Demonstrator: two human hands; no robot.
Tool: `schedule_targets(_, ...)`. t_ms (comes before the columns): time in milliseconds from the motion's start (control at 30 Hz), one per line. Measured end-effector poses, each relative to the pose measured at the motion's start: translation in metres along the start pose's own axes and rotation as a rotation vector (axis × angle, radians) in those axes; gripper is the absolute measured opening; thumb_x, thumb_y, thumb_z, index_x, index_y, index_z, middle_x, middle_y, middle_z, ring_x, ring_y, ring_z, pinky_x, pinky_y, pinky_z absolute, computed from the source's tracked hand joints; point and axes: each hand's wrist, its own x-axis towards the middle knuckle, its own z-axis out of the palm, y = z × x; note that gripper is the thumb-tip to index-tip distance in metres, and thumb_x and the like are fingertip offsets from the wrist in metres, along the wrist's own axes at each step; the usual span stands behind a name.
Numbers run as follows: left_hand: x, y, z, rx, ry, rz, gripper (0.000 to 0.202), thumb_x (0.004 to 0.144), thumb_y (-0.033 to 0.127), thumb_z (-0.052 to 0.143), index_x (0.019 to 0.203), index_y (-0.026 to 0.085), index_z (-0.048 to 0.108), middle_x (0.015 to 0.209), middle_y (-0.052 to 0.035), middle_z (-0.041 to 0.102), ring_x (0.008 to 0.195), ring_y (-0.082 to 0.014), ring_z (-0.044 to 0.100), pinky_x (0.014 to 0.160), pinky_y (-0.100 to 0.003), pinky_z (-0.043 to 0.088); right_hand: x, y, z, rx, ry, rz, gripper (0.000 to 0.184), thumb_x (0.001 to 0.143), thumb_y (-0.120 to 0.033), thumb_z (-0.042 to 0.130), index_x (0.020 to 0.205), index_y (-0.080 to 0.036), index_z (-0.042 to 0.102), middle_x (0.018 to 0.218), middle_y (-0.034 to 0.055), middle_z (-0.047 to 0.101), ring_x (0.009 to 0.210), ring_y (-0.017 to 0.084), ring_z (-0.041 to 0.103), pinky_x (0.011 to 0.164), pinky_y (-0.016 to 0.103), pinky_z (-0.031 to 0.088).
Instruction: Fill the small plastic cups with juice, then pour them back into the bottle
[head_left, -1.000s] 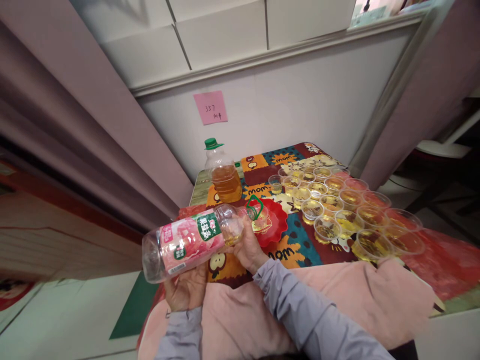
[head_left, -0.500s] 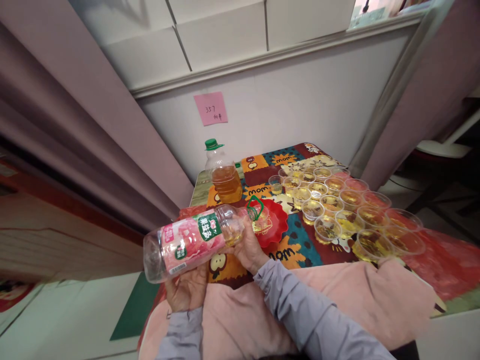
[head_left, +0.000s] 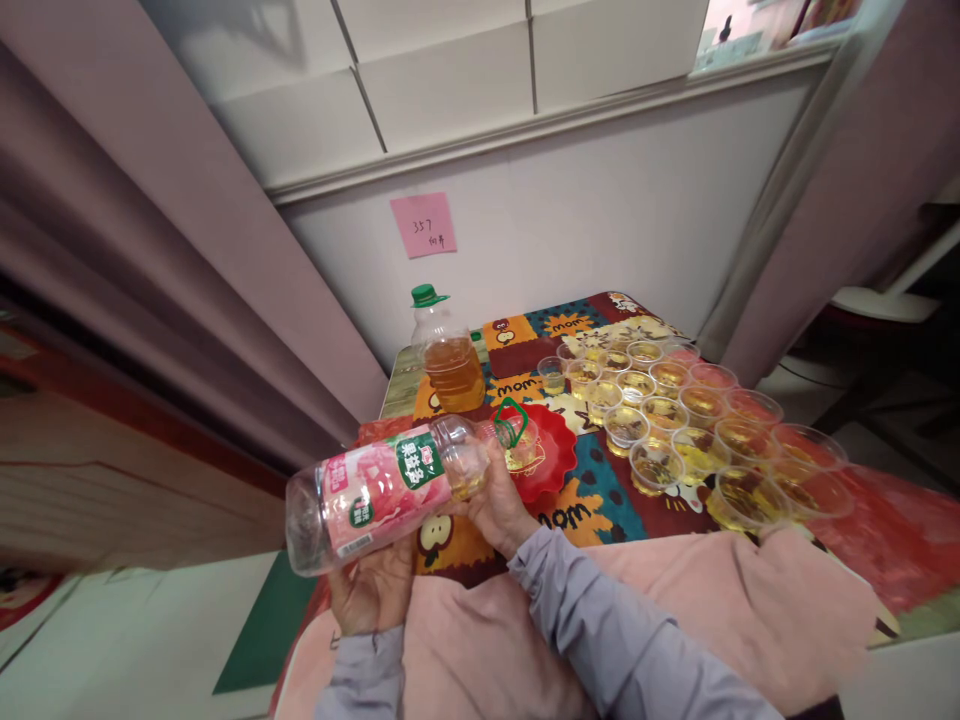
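Observation:
A clear plastic juice bottle [head_left: 390, 485] with a pink and green label lies tilted across my two hands, its mouth lower right over a red scalloped dish [head_left: 559, 455]. My right hand [head_left: 499, 505] is wrapped round the bottle near its neck. Under the base end, my left hand [head_left: 373, 588] supports it palm up, partly hidden by the bottle. A green handle ring [head_left: 511, 408] hangs at the neck. A little yellowish liquid shows inside near the shoulder. In the dish stands a clear plastic cup [head_left: 523, 455], partly behind the bottle mouth.
Rows of clear cups [head_left: 664, 412] holding yellow liquid cover the table's right side. A larger green-capped bottle [head_left: 454, 370] of amber liquid stands behind the dish. Pink cloth [head_left: 480, 640] lies along the near edge. A wall with a pink note [head_left: 424, 225] rises behind.
The whole view has shifted slightly, so things sit a little lower. Both hands keep the bottle in nearly the same tilted pose over the dish.

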Motion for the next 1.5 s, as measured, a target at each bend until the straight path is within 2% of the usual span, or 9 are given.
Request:
schedule_targets(67, 0.0, 0.001, 0.001, 0.037, 0.033, -0.006, 0.062, 0.105, 0.061, 0.054, 0.162, 0.037, 0.048, 0.158, -0.0037, 0.067, 0.143, -0.028, 0.066, 0.113, -0.043, 0.061, 0.0, 0.0, 0.0, 0.004, 0.0, 0.0, 0.067, 0.097, -0.081, 0.059, 0.14, -0.03, 0.062, 0.106, 0.0051, 0.083, 0.084, 0.025, 0.08, 0.076, 0.046, 0.068)
schedule_targets(167, 0.0, 0.002, 0.002, 0.074, 0.02, 0.008, 0.067, 0.103, 0.056, 0.059, 0.165, 0.036, 0.045, 0.16, -0.004, 0.066, 0.146, -0.0281, 0.063, 0.114, -0.041, 0.059, 0.001, 0.0, 0.0, 0.003, -0.008, -0.007, 0.068, 0.097, -0.081, 0.059, 0.141, -0.029, 0.061, 0.106, 0.0054, 0.083, 0.085, 0.025, 0.08, 0.077, 0.046, 0.067)
schedule_targets(400, 0.001, -0.002, 0.002, 0.031, -0.044, 0.042, 0.07, 0.104, 0.052, 0.057, 0.169, 0.038, 0.037, 0.162, -0.0058, 0.064, 0.146, -0.0292, 0.063, 0.118, -0.05, 0.057, 0.001, 0.001, 0.001, -0.003, 0.016, -0.016, 0.066, 0.097, -0.08, 0.06, 0.139, -0.03, 0.06, 0.102, 0.0042, 0.082, 0.084, 0.025, 0.079, 0.077, 0.047, 0.067)
schedule_targets(500, 0.002, 0.0, 0.002, 0.029, -0.051, 0.027, 0.071, 0.103, 0.053, 0.058, 0.17, 0.04, 0.036, 0.164, -0.0043, 0.062, 0.148, -0.0286, 0.062, 0.119, -0.05, 0.055, 0.0, 0.0, 0.001, -0.002, 0.023, -0.019, 0.066, 0.096, -0.081, 0.061, 0.137, -0.029, 0.061, 0.101, 0.0041, 0.082, 0.084, 0.025, 0.079, 0.078, 0.048, 0.067)
schedule_targets(700, 0.002, 0.001, 0.001, 0.056, -0.045, 0.033, 0.077, 0.101, 0.052, 0.06, 0.171, 0.037, 0.033, 0.165, -0.0066, 0.061, 0.148, -0.0291, 0.061, 0.119, -0.049, 0.056, 0.001, 0.0, 0.001, -0.005, -0.009, -0.013, 0.066, 0.096, -0.081, 0.06, 0.137, -0.029, 0.063, 0.107, 0.0057, 0.083, 0.088, 0.025, 0.08, 0.079, 0.048, 0.067)
schedule_targets(900, 0.001, 0.001, -0.005, 0.069, -0.011, 0.025, 0.073, 0.104, 0.052, 0.057, 0.171, 0.038, 0.033, 0.167, -0.0046, 0.058, 0.153, -0.0288, 0.056, 0.122, -0.047, 0.051, 0.0, -0.001, 0.001, -0.003, 0.006, -0.009, 0.065, 0.097, -0.08, 0.059, 0.138, -0.029, 0.062, 0.101, 0.004, 0.082, 0.08, 0.024, 0.079, 0.076, 0.047, 0.068)
schedule_targets(1100, 0.003, 0.003, -0.008, 0.033, -0.031, 0.013, 0.078, 0.102, 0.056, 0.06, 0.172, 0.037, 0.03, 0.168, -0.0076, 0.057, 0.153, -0.0304, 0.056, 0.123, -0.052, 0.051, -0.001, -0.003, 0.003, -0.007, 0.01, -0.008, 0.064, 0.1, -0.079, 0.056, 0.138, -0.029, 0.061, 0.1, 0.0041, 0.083, 0.079, 0.024, 0.079, 0.073, 0.047, 0.068)
schedule_targets(1400, 0.001, -0.002, 0.003, 0.045, -0.014, 0.035, 0.072, 0.104, 0.056, 0.058, 0.17, 0.037, 0.036, 0.164, -0.0026, 0.062, 0.149, -0.0252, 0.06, 0.116, -0.04, 0.058, -0.001, -0.002, 0.002, -0.001, 0.005, -0.002, 0.061, 0.103, -0.077, 0.05, 0.141, -0.029, 0.058, 0.103, 0.0051, 0.083, 0.082, 0.025, 0.081, 0.076, 0.049, 0.069)
schedule_targets(1500, 0.001, -0.001, 0.002, 0.029, -0.036, 0.017, 0.071, 0.104, 0.054, 0.06, 0.169, 0.035, 0.038, 0.162, -0.0038, 0.064, 0.147, -0.0265, 0.062, 0.115, -0.041, 0.058, 0.0, -0.002, 0.001, 0.0, 0.004, -0.002, 0.063, 0.102, -0.078, 0.051, 0.142, -0.03, 0.057, 0.102, 0.0052, 0.083, 0.082, 0.025, 0.081, 0.075, 0.049, 0.069)
